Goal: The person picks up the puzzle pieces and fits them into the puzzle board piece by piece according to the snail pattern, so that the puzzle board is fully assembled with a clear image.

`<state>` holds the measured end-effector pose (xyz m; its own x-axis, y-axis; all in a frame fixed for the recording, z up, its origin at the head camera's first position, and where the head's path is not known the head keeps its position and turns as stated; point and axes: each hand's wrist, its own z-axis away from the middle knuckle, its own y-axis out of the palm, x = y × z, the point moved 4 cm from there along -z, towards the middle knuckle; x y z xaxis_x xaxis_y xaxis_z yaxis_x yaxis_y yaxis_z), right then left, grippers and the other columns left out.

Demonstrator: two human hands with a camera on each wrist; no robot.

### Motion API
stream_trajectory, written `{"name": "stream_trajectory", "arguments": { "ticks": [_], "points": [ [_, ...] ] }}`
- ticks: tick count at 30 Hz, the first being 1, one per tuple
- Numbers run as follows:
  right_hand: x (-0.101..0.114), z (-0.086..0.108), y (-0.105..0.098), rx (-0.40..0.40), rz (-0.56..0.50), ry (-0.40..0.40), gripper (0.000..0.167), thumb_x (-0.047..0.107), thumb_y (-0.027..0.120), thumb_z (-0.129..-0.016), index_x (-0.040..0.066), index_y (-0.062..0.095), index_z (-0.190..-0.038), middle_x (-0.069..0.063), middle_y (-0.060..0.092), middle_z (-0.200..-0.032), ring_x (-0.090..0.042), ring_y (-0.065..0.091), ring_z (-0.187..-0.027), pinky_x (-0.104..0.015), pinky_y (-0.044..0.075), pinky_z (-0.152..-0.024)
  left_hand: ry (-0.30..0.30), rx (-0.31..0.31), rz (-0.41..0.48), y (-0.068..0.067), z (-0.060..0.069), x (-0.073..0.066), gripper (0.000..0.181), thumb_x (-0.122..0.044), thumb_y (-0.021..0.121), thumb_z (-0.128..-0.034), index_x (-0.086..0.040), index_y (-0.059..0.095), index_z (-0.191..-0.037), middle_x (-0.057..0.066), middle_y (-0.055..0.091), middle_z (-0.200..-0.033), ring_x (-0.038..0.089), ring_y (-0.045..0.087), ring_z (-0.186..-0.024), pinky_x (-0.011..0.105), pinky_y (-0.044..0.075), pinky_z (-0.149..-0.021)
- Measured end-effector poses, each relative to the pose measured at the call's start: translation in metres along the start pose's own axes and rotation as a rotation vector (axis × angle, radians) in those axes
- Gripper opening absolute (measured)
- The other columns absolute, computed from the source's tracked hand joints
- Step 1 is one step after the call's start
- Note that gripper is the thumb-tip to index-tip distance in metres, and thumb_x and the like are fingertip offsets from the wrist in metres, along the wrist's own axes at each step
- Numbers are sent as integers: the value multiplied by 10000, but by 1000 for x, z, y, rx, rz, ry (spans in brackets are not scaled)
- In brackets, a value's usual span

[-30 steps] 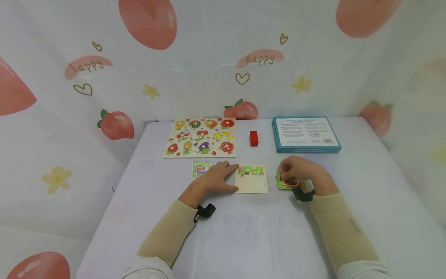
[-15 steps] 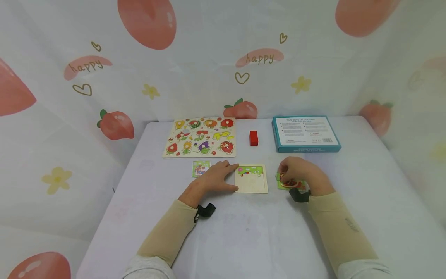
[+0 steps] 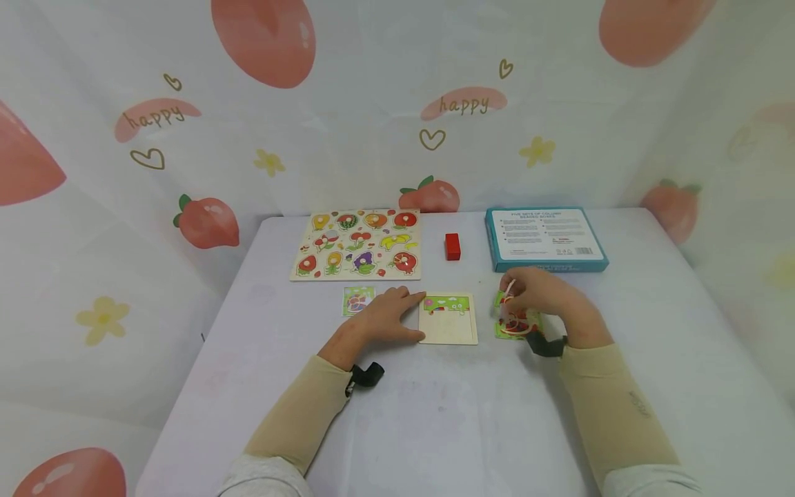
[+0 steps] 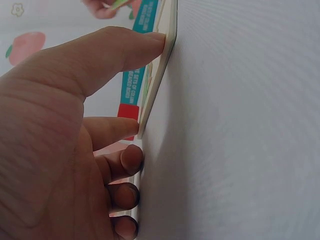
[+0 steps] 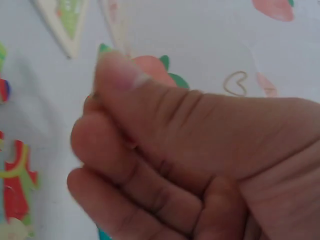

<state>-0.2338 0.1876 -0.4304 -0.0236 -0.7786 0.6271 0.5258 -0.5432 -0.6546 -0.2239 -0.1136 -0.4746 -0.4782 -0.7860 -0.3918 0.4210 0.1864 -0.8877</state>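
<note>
A square wooden puzzle tray [image 3: 447, 328] lies mid-table, its top strip filled with green pieces and the rest bare wood. My left hand [image 3: 386, 316] touches its left edge with thumb and forefinger spread; the left wrist view shows the thumb [image 4: 145, 47] against the tray's side. Right of the tray, my right hand [image 3: 543, 295] pinches a puzzle piece [image 3: 509, 288] just above a pile of green and red pieces [image 3: 514, 328]. In the right wrist view the right hand [image 5: 165, 155] hides most of that piece, leaving a green tip [image 5: 104, 48] showing.
Behind the tray stands a red block [image 3: 453, 247]. A wooden fruit board [image 3: 357, 246] lies at the back left, a blue-edged box [image 3: 546, 238] at the back right. A small picture card [image 3: 357, 301] lies left of the tray, near the left hand.
My right hand has risen slightly from the pile and moved a little back and to the right, a piece now between its fingers. My left hand has stayed at the tray.
</note>
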Motion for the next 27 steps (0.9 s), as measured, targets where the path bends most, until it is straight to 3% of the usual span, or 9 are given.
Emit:
{"name": "stream_trajectory", "arguments": {
  "ticks": [7, 12, 18, 27],
  "points": [
    [4, 14, -17, -68, -116, -33, 310, 235, 768, -941, 80, 653, -1184, -129, 717, -1036, -296, 700, -928, -514, 507, -919, 1, 1, -2, 0, 0, 0, 871, -531, 743, -872, -212, 389, -1601, 45, 499, -1275, 202, 450, -1114, 392, 432, -970],
    [6, 25, -29, -186, -105, -82, 326, 241, 697, -998, 53, 709, -1264, -161, 731, -1093, -319, 704, -961, -516, 496, -931, -3, 3, -4, 0, 0, 0, 867, -532, 739, -875, -215, 388, -1601, 39, 494, -1261, 199, 446, -1104, 392, 431, -963],
    [17, 39, -38, -318, -116, -164, 367, 186, 628, -1039, -10, 656, -1348, -219, 708, -1148, -366, 697, -991, -540, 465, -1002, -6, 0, -17, 0, 1, -1, 866, -529, 737, -879, -220, 380, -1605, 41, 494, -1266, 202, 446, -1105, 396, 427, -973],
    [32, 55, -44, -383, -223, -162, 457, 226, 677, -1012, 10, 610, -1409, -197, 721, -1153, -342, 684, -1072, -557, 431, -1054, -3, -9, -24, 0, 1, -2, 862, -523, 741, -874, -220, 389, -1601, 28, 495, -1221, 191, 443, -1077, 378, 427, -940]
  ]
}}
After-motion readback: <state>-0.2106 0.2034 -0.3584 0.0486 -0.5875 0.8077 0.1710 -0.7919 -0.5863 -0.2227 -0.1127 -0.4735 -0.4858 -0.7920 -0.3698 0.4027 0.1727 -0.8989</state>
